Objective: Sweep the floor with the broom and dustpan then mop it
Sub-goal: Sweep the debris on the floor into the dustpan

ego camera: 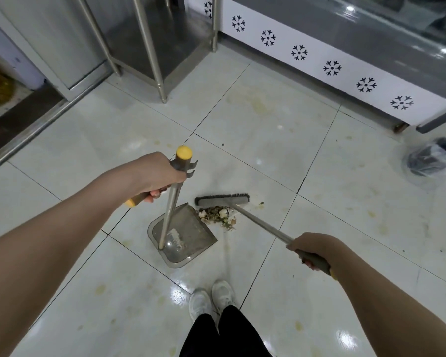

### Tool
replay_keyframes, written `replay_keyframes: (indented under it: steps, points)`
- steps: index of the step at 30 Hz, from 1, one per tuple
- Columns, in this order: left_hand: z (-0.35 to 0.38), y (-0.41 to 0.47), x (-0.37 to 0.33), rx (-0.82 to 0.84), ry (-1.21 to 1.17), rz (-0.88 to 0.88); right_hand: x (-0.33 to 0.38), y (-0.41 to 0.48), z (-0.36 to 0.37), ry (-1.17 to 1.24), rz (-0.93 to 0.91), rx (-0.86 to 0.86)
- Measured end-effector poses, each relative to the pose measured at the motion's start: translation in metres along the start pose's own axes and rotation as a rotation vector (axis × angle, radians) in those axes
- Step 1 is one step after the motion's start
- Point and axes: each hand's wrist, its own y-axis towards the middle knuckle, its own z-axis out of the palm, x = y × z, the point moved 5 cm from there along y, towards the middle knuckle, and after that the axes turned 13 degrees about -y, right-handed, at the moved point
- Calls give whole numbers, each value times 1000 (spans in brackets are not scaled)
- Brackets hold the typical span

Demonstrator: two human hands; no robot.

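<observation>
1. Broom (222, 199) head rests on the floor (268, 124) just right of the dustpan (188, 240), its bristles against a debris pile (218, 215) beside the pan's open edge.
2. The right hand (312, 249) wraps tightly around the broom's grey grip.
3. The left hand (157, 173) curls round a yellow-tipped grip by the dustpan's upright pole.
4. Beyond the dustpan stands a steel rack leg (162, 94); well to its right, a bagged bin (430, 158); near it, white shoes (211, 300).

The dustpan (183, 238) stands on the floor tiles (255, 119) ahead of the person's shoes (211, 300), its pole in the left hand (160, 176). A debris pile (218, 215) lies just right of its mouth, with the broom (222, 199) touching the pile's far side, shaft running back to the right hand (312, 249).
</observation>
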Motion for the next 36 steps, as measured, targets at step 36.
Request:
replay_keyframes:
  steps: [36]
  points:
    - [13,-2,17,36,109,66,49,-7,128,652,45,279]
